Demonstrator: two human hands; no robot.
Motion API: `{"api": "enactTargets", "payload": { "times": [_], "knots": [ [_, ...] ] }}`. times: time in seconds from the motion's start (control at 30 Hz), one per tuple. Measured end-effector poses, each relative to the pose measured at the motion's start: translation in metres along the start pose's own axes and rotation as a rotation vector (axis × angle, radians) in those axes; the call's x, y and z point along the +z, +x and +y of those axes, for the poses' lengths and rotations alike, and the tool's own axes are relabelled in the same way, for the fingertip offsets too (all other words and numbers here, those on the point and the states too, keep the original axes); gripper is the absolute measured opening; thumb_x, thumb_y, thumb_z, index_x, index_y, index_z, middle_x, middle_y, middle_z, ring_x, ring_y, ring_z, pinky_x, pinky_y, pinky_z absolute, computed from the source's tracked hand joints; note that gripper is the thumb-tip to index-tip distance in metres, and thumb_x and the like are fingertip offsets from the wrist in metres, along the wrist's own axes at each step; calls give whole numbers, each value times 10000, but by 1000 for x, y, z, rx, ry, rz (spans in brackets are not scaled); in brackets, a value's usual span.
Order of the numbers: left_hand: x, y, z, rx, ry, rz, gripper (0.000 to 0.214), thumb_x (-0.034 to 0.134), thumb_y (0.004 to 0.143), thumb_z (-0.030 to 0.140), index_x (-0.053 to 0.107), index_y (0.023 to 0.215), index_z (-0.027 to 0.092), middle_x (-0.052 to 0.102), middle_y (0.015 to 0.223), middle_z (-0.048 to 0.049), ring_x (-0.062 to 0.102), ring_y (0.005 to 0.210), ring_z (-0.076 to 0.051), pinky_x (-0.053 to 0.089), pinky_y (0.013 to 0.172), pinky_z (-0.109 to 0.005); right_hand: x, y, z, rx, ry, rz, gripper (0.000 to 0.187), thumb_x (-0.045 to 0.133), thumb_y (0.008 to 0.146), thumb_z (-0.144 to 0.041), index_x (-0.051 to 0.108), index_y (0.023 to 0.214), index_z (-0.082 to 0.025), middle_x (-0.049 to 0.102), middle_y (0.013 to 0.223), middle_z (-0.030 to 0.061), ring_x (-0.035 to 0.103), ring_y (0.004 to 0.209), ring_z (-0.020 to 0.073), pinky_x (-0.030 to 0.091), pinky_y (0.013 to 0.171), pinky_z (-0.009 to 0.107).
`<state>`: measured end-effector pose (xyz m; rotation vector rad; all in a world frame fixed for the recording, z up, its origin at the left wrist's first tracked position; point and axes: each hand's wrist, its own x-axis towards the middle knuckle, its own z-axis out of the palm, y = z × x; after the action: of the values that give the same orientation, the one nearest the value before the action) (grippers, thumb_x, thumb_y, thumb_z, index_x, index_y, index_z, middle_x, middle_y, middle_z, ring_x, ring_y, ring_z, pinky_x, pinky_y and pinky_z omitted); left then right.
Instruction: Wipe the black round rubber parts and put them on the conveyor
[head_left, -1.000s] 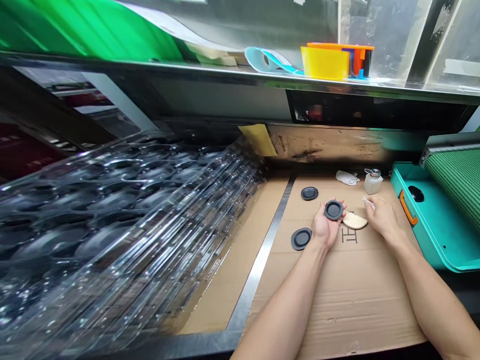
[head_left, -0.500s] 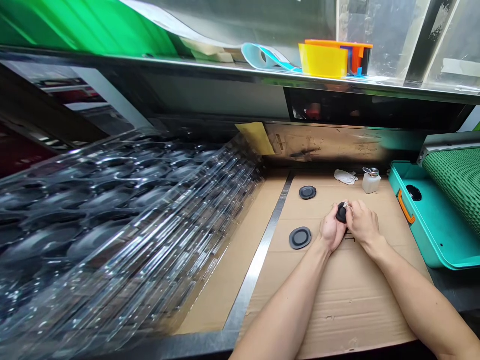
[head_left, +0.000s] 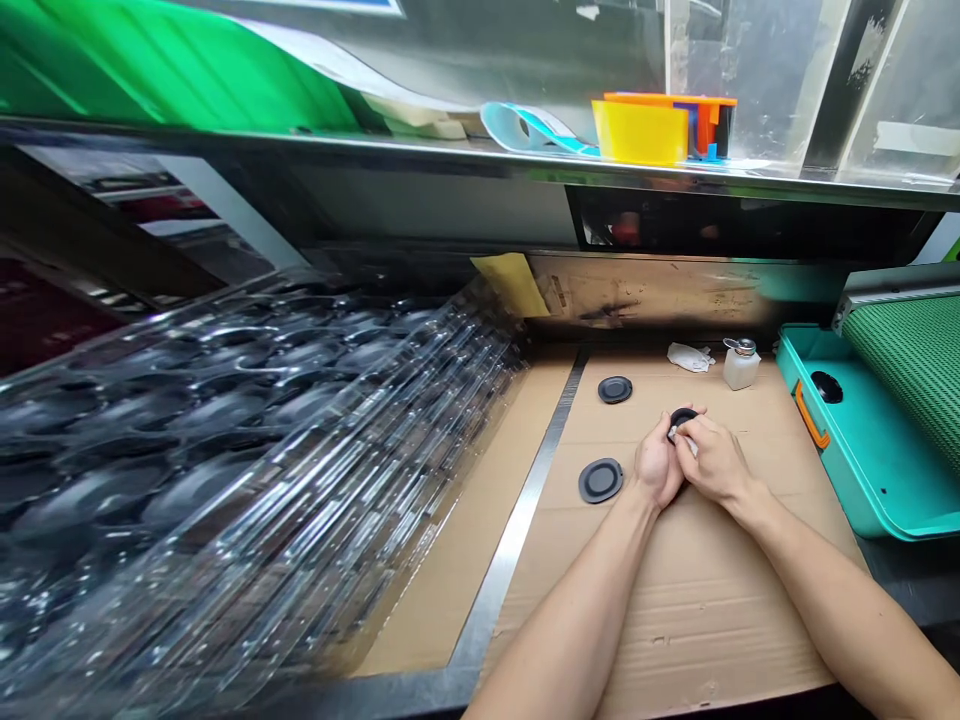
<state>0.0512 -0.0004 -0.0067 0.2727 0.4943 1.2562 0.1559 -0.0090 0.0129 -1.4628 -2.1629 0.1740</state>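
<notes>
My left hand (head_left: 657,466) is closed around the edge of a black oval disc (head_left: 681,416), holding it above the cardboard (head_left: 570,570). Pressed to the face of that disc, my right hand (head_left: 711,455) pinches a small white wipe (head_left: 673,431), mostly hidden by the fingers. Two similar discs lie flat to the left: a black one (head_left: 615,389) farther back and a dark grey one (head_left: 601,481) nearer. Behind my hands are a crumpled white cloth (head_left: 691,357) and a small translucent bottle (head_left: 741,366) with a metal top.
Stacked clear plastic trays (head_left: 300,470) holding dark discs fill the left side. At right stands a teal bin (head_left: 862,440) with an orange handle and a black disc (head_left: 827,387) inside, beside a green conveyor belt (head_left: 915,350). A shelf with a yellow container (head_left: 640,132) runs overhead.
My right fingers and the white wipe have shifted left and down across the held disc. The disc's tilt has changed, and its upper rim now shows above the fingers.
</notes>
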Motion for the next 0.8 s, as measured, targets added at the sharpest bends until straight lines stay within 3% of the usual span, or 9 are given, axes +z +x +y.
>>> {"api": "enactTargets", "payload": {
  "times": [0.13, 0.37, 0.57, 0.7, 0.8],
  "knots": [
    [1, -2, 0, 0, 10, -14, 334, 459, 1014, 359, 685, 1161, 162, 684, 1290, -147, 631, 1233, -277, 474, 1101, -474, 10, -6, -8, -11, 56, 85, 185, 459, 989, -250, 639, 992, -207, 689, 1058, 63, 645, 915, 183, 459, 772, 260],
    [-2, -1, 7, 21, -30, -13, 337, 436, 1026, 361, 655, 1184, 160, 696, 1267, -156, 649, 1212, -271, 480, 1095, -479, 4, -7, -2, 12, -87, 34, 141, 502, 947, -218, 634, 900, -205, 691, 980, 62, 632, 838, 187, 412, 680, 268],
    [1, 3, 6, 1, -30, 10, 340, 435, 1029, 370, 656, 1191, 169, 695, 1275, -159, 642, 1230, -278, 493, 1078, -482, 0, -5, -2, -113, -48, -4, 146, 493, 967, -230, 635, 934, -215, 679, 990, 48, 622, 851, 171, 402, 688, 252],
    [-4, 3, 14, 53, -30, 64, 365, 386, 1046, 359, 662, 1149, 144, 711, 1235, -170, 664, 1197, -270, 511, 1059, -465, -2, -4, 7, -43, -143, -18, 152, 498, 975, -235, 638, 925, -205, 676, 971, 54, 620, 853, 178, 384, 673, 256],
    [-5, 3, 18, 69, -11, 75, 394, 365, 1053, 364, 670, 1111, 123, 719, 1210, -179, 670, 1185, -270, 522, 1049, -453, -4, -3, 16, 14, -129, 49, 195, 469, 1002, -269, 646, 950, -206, 675, 960, 52, 623, 844, 173, 395, 684, 253]
  ]
}}
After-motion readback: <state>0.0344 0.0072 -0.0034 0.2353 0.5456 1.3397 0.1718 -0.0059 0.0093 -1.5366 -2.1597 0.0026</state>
